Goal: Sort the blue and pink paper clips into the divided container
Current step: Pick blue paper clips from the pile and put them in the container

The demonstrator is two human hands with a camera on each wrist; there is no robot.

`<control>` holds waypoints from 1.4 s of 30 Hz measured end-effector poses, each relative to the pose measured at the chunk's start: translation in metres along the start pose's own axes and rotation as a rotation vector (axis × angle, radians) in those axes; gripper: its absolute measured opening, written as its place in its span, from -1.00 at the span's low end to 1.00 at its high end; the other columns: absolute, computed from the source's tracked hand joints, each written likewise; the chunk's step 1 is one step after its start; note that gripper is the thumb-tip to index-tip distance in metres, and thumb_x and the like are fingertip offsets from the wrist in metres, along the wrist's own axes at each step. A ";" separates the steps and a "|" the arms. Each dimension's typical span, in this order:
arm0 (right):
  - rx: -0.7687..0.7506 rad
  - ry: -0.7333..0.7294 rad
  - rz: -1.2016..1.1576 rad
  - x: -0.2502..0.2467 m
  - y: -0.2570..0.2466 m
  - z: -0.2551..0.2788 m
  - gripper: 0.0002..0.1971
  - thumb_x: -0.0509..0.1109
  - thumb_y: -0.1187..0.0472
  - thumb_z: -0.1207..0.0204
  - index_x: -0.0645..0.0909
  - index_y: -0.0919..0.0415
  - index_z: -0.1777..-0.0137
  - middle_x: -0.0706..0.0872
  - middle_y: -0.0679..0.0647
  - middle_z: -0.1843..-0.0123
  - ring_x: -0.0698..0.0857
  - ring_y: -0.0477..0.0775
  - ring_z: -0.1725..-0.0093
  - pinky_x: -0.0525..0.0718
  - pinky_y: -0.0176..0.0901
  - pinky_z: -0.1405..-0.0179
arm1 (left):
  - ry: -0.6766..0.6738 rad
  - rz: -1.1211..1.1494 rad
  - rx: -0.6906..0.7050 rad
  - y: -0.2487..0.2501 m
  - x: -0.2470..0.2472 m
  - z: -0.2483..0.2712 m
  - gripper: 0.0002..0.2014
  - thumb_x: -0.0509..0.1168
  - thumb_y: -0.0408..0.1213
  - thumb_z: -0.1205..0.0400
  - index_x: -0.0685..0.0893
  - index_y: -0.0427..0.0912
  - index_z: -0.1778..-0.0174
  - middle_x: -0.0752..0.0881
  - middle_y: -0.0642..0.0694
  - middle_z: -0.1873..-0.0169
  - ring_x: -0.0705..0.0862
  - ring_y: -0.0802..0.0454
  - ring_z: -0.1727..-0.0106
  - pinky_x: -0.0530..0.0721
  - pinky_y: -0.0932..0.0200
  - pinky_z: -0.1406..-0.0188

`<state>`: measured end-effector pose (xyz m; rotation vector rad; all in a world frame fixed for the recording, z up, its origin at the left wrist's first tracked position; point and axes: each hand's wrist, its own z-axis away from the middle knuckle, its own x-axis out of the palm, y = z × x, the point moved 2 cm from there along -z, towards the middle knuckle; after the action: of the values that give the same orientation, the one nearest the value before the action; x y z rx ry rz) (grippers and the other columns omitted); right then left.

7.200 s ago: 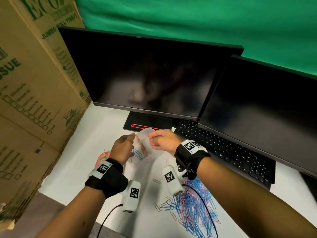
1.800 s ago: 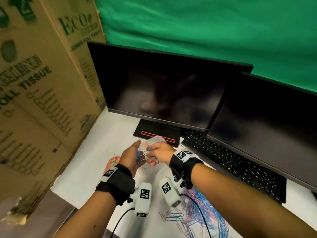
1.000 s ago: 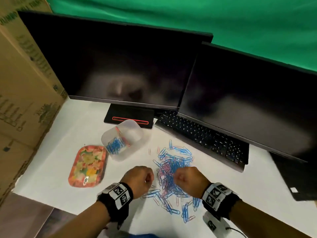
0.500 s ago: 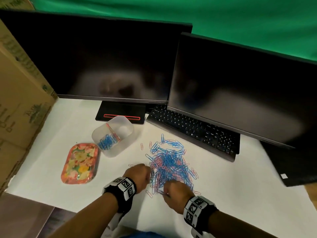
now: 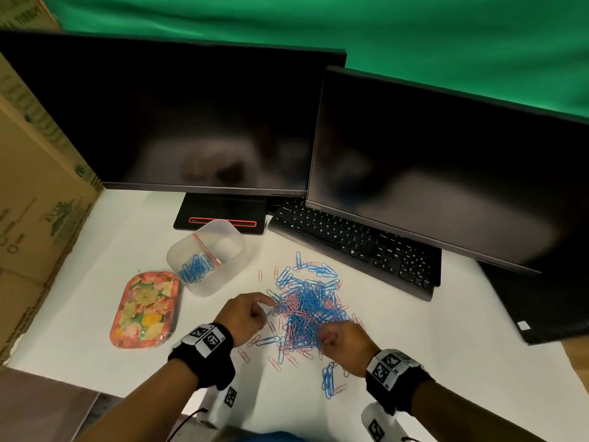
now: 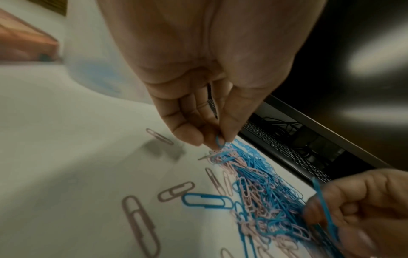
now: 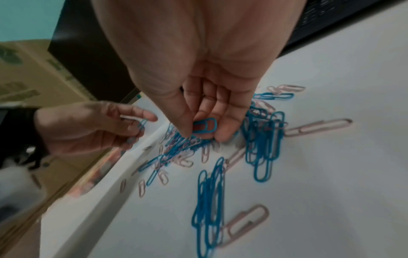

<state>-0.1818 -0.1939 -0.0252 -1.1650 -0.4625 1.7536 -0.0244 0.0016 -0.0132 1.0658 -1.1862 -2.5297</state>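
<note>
A tangled pile of blue and pink paper clips (image 5: 307, 309) lies on the white table. The clear divided container (image 5: 206, 256) stands to its upper left, with blue clips (image 5: 194, 269) in its near-left compartment and a pink divider. My left hand (image 5: 251, 311) is at the pile's left edge and pinches a blue paper clip (image 6: 219, 142) between thumb and fingers. My right hand (image 5: 342, 341) is at the pile's near edge and pinches another blue paper clip (image 7: 204, 126) at its fingertips.
A floral tray-shaped lid (image 5: 145, 309) lies left of the container. Two dark monitors (image 5: 197, 122) and a black keyboard (image 5: 353, 247) stand behind the pile. A cardboard box (image 5: 35, 186) walls the left side. Loose clips (image 5: 330, 379) are scattered near the front.
Both hands left the container and came down to the clip pile. In the last half second the left hand reached the pile's left edge and each hand picked a blue clip.
</note>
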 end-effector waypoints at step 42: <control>-0.144 -0.141 0.236 0.049 -0.261 -0.150 -0.73 0.26 0.37 -0.50 0.74 0.36 -0.09 0.81 0.27 0.05 0.80 0.29 0.06 0.80 0.10 0.05 | 0.522 0.991 -0.355 -0.017 -0.132 0.005 -0.85 0.17 -0.49 -0.64 0.56 -0.25 -0.07 0.60 -0.25 0.02 0.61 -0.07 0.19 0.63 -0.08 -0.13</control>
<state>0.0721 -0.0534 0.0670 -1.2424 -0.5615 2.0433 0.0719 0.0704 0.0478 0.7046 -0.7737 -1.4878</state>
